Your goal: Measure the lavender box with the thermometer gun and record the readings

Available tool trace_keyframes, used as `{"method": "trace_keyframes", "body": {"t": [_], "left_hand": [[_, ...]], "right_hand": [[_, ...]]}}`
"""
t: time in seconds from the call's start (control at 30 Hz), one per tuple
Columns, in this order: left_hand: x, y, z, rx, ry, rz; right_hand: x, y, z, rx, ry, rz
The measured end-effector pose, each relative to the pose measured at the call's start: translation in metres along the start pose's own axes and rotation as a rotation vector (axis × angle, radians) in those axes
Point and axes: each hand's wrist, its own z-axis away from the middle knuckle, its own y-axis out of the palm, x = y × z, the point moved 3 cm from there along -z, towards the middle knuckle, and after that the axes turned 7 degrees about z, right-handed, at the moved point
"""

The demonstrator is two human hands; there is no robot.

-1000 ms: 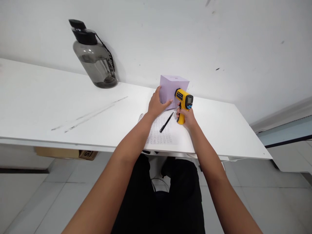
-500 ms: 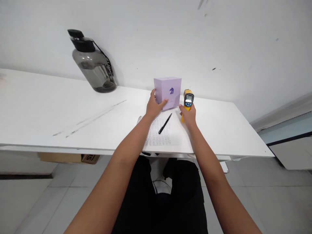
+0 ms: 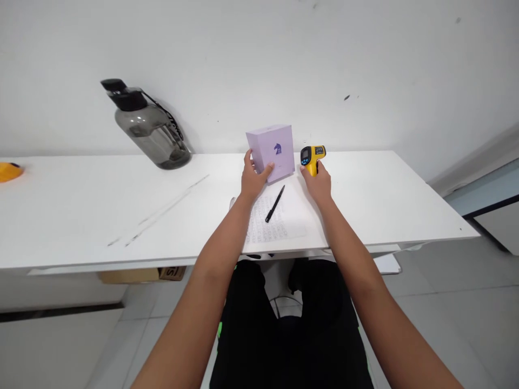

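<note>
A lilac box [image 3: 271,150] with a dark horse-head logo stands tilted near the wall, its front facing me. My left hand [image 3: 254,177] grips its lower left side, thumb across the front and fingers round the side. To the right, my right hand [image 3: 318,181] is closed round the handle of a yellow and black infrared thermometer [image 3: 313,156], whose nose points right. Between my forearms, a black pen [image 3: 275,203] lies on a sheet of paper [image 3: 263,227] covered in rows of small marks.
A large grey water bottle [image 3: 154,132] with a black lid stands at the back left by the wall. An orange object [image 3: 8,172] shows at the far left of the white table [image 3: 182,216]. Below the table lies a cardboard box [image 3: 133,276].
The thermometer has turned from facing the wall to pointing right. My left hand still grips the box, which now leans a little more. The camera view has shifted, bringing the orange object into sight.
</note>
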Motion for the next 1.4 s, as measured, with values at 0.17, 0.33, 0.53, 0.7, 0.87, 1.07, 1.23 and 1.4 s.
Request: {"method": "trace_keyframes", "body": {"t": [0.17, 0.33, 0.53, 0.7, 0.87, 1.07, 1.23, 1.4], "left_hand": [[-0.003, -0.001, 0.003, 0.016, -0.018, -0.047], [-0.006, -0.002, 0.003, 0.027, -0.011, -0.04], [-0.012, -0.002, 0.006, 0.03, -0.035, -0.031], [-0.013, -0.002, 0.007, 0.018, -0.036, -0.033], [-0.013, -0.002, 0.006, 0.027, -0.03, -0.033], [-0.013, -0.002, 0.007, 0.023, -0.027, -0.042], [-0.014, -0.002, 0.007, 0.023, -0.03, -0.023], [-0.013, -0.003, 0.007, 0.011, -0.028, -0.028]], "right_hand": [[0.0, -0.015, -0.002, 0.035, 0.169, 0.189], [0.006, -0.022, -0.002, 0.049, 0.209, 0.364], [0.01, -0.015, -0.002, 0.115, 0.166, 0.57], [0.002, -0.01, -0.005, 0.07, 0.127, 0.59], [-0.002, -0.006, -0.005, 0.061, 0.096, 0.572], [0.002, -0.005, -0.003, 0.106, 0.104, 0.562], [0.002, -0.004, 0.0, 0.071, 0.082, 0.528], [0.023, -0.01, 0.008, -0.023, 0.021, 0.56]]}}
